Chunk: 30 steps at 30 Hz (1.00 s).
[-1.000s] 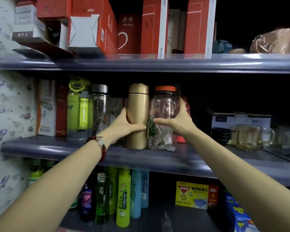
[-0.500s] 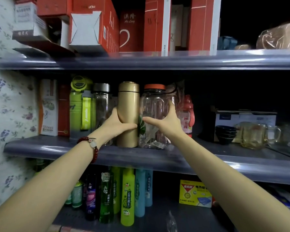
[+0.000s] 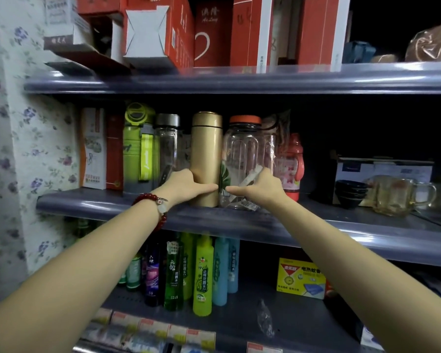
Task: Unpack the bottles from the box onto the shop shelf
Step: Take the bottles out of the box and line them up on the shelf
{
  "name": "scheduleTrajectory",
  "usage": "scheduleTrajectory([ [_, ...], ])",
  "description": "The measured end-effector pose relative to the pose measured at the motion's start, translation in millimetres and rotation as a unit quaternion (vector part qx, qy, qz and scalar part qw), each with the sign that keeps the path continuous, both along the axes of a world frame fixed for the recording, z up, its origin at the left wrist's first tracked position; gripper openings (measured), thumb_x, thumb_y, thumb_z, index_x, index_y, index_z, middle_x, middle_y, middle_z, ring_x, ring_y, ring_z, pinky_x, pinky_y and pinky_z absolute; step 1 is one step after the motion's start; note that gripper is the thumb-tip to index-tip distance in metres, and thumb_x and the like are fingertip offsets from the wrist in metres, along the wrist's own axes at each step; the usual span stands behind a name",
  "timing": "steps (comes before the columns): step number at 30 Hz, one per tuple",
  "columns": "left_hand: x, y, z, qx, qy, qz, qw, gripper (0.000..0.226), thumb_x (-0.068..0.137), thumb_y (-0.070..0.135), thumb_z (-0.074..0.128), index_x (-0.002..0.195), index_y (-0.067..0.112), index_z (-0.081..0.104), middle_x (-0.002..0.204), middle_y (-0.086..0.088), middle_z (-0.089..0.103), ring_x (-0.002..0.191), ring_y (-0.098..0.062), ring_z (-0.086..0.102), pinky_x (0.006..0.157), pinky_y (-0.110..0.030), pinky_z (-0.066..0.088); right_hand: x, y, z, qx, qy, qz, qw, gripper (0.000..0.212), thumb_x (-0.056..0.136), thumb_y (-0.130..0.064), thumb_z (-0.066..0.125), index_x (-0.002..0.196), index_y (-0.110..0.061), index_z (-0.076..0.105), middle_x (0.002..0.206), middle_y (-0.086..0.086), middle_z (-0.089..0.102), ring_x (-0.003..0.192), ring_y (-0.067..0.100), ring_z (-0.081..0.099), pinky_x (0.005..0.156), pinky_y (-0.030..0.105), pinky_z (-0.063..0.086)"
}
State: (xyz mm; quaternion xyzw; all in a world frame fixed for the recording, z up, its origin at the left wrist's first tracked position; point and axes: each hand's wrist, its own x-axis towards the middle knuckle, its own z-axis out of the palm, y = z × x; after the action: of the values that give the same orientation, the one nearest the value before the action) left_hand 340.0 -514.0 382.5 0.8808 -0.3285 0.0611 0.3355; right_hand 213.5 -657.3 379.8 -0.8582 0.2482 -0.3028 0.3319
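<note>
A gold flask [image 3: 206, 151] stands upright on the middle shelf [image 3: 239, 222]. My left hand [image 3: 183, 186] grips its lower part, thumb across the front. Right beside it stands a clear plastic bottle with an orange lid [image 3: 245, 154], and my right hand [image 3: 259, 189] grips its lower part, thumb across the front. Both bottles rest on the shelf, touching or nearly touching each other. Left of the flask are a clear bottle with a silver cap [image 3: 167, 146] and a green bottle [image 3: 138, 149]. No box of bottles is in view.
A red-capped bottle [image 3: 292, 166] stands behind the clear one. Dark bowls [image 3: 349, 193], glass mugs [image 3: 395, 197] and a carton sit further right. Red boxes [image 3: 178, 34] fill the top shelf. Coloured spray bottles [image 3: 201, 273] line the lower shelf. A flowered wall [image 3: 23, 149] closes the left side.
Both hands have slid down the two bottles to their lower parts. The bottles have moved slightly left on the shelf and stand close together. The camera has shifted a little.
</note>
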Motion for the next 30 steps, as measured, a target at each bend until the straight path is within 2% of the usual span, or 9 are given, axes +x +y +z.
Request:
scheduleTrajectory([
  [5,-14.8,7.3,-5.4,0.018,-0.098,0.040,0.994,0.047,0.079,0.048,0.067,0.094,0.006,0.054,0.093,-0.008,0.058,0.079,-0.021,0.051,0.067,-0.029,0.039,-19.1,5.7,-8.6,-0.079,0.050,-0.015,0.995,0.063,0.075,-0.048,0.076,0.113,-0.008,0.046,0.105,0.008,0.056,0.100,0.029,0.061,0.081,0.043,0.055],
  [7,-18.1,12.6,-8.3,0.011,-0.113,0.050,0.992,0.040,0.080,0.040,0.068,0.098,0.006,0.057,0.097,-0.013,0.065,0.084,-0.026,0.058,0.070,-0.032,0.045,-24.9,7.0,-12.4,-0.126,0.068,-0.031,0.989,0.049,0.080,-0.045,0.071,0.105,-0.009,0.049,0.108,0.012,0.060,0.100,0.032,0.061,0.081,0.043,0.054],
  [9,-23.9,18.6,-11.7,0.001,-0.113,0.063,0.992,0.040,0.080,0.030,0.068,0.110,0.004,0.060,0.102,-0.015,0.067,0.095,-0.029,0.063,0.083,-0.037,0.052,-30.1,9.0,-15.8,-0.163,0.075,-0.043,0.983,0.042,0.085,-0.040,0.066,0.106,-0.007,0.053,0.112,0.015,0.061,0.103,0.036,0.059,0.082,0.044,0.052],
  [12,-39.5,28.7,-16.4,-0.010,-0.133,0.075,0.988,0.028,0.080,0.021,0.067,0.105,0.010,0.068,0.104,-0.011,0.070,0.097,-0.026,0.065,0.088,-0.034,0.052,-37.9,14.1,-19.9,-0.217,0.060,-0.044,0.973,0.029,0.086,-0.028,0.061,0.104,-0.005,0.055,0.111,0.016,0.061,0.105,0.038,0.058,0.081,0.042,0.049],
  [14,-52.1,36.0,-20.5,-0.003,-0.132,0.079,0.988,0.023,0.079,0.018,0.067,0.101,0.012,0.071,0.102,-0.008,0.071,0.096,-0.023,0.065,0.084,-0.029,0.051,-43.6,19.8,-23.2,-0.254,0.049,-0.031,0.966,0.029,0.086,-0.026,0.059,0.105,-0.004,0.057,0.112,0.017,0.060,0.107,0.038,0.058,0.082,0.041,0.048],
  [20,-90.8,64.9,-41.7,0.030,-0.108,0.106,0.988,0.016,0.080,0.017,0.069,0.094,0.011,0.073,0.098,-0.008,0.072,0.095,-0.022,0.065,0.086,-0.031,0.052,-54.7,45.2,-38.3,-0.326,0.021,0.095,0.940,0.028,0.089,-0.028,0.055,0.104,-0.005,0.059,0.112,0.016,0.059,0.106,0.037,0.056,0.084,0.044,0.050],
  [23,-105.0,87.6,-61.8,0.046,-0.092,0.135,0.985,0.018,0.080,0.016,0.069,0.096,0.009,0.072,0.098,-0.009,0.072,0.094,-0.023,0.065,0.083,-0.029,0.050,-54.3,63.9,-52.4,-0.317,0.024,0.159,0.935,0.032,0.090,-0.031,0.056,0.109,-0.006,0.060,0.113,0.015,0.060,0.106,0.035,0.057,0.082,0.042,0.051],
  [27,-118.2,132.6,-95.4,0.079,-0.054,0.186,0.978,0.020,0.080,0.016,0.067,0.098,0.011,0.072,0.101,-0.009,0.071,0.099,-0.024,0.064,0.085,-0.027,0.048,-43.4,98.2,-78.4,-0.275,0.049,0.227,0.933,0.025,0.088,-0.028,0.059,0.103,-0.007,0.063,0.108,0.012,0.064,0.101,0.032,0.060,0.074,0.037,0.050],
  [30,-125.4,179.5,-124.2,0.103,-0.014,0.221,0.970,0.022,0.079,0.017,0.066,0.100,0.010,0.070,0.102,-0.011,0.069,0.100,-0.025,0.063,0.085,-0.028,0.048,-31.4,136.1,-102.3,-0.255,0.086,0.271,0.924,0.025,0.085,-0.025,0.060,0.103,-0.007,0.064,0.107,0.013,0.067,0.101,0.033,0.062,0.078,0.038,0.055],
])
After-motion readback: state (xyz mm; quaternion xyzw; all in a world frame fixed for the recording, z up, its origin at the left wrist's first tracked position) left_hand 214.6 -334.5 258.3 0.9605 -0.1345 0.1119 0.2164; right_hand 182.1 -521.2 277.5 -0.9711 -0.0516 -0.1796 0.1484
